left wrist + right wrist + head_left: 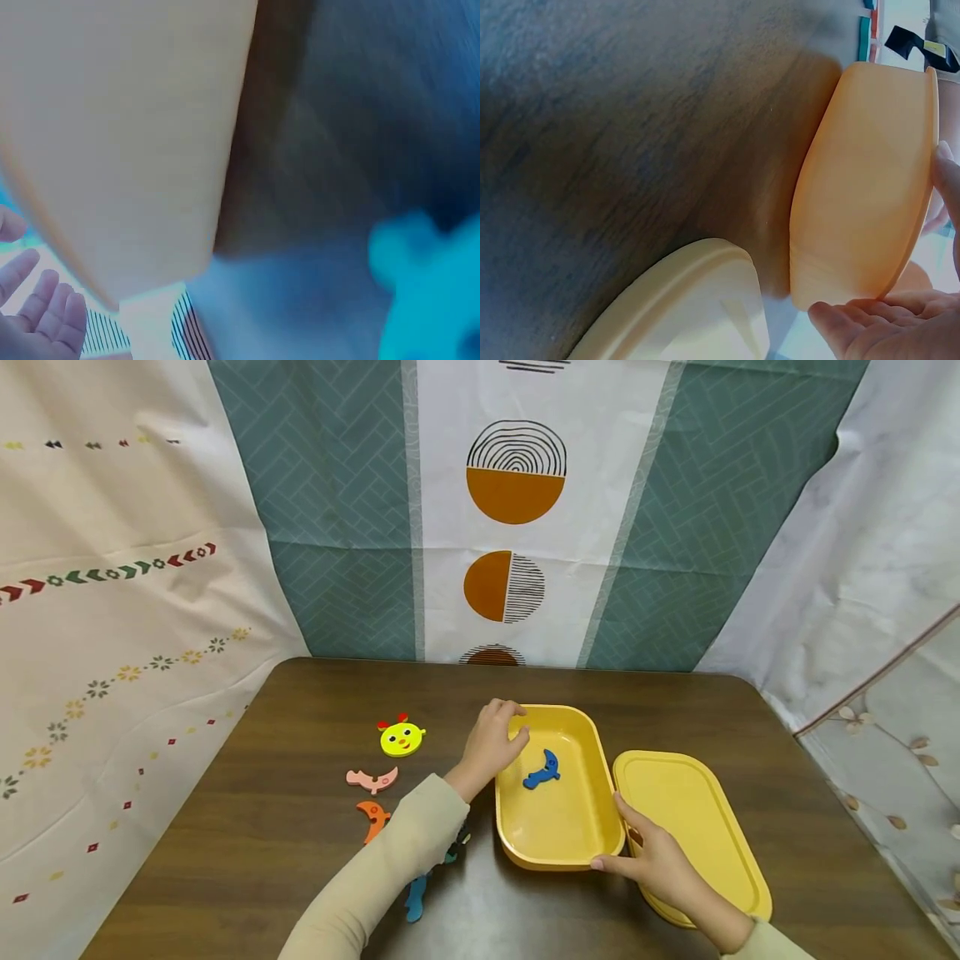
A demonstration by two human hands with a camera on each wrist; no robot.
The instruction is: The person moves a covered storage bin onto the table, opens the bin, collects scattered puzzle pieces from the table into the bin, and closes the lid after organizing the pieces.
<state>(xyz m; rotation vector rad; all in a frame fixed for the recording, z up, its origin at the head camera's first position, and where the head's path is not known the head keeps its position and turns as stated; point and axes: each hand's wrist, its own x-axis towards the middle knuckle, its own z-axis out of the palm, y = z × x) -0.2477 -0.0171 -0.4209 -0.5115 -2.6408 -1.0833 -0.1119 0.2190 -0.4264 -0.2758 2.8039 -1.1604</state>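
Note:
A yellow rectangular container (pixel 558 852) stands uncovered on the table with a small dark blue crescent-shaped piece (pixel 543 770) lying inside. My left hand (pixel 491 739) hovers at the container's far left rim, fingers loosely bent and nothing between them. The same left hand (pixel 41 319) shows beside the container wall (pixel 127 150) in the left wrist view. At the near right corner, my right hand (pixel 656 860) holds the container, thumb at the near rim and fingers along the right side. In the right wrist view the right hand (pixel 907 322) touches the container's outer wall (pixel 862 180).
Right of the container lies its yellow lid (pixel 690 827). To the left are a yellow animal-face piece (pixel 402 739), a pink piece (pixel 372 780) and an orange piece (pixel 372 818). My left sleeve (pixel 390 868) partly hides a blue piece (pixel 416 897) and some dark ones.

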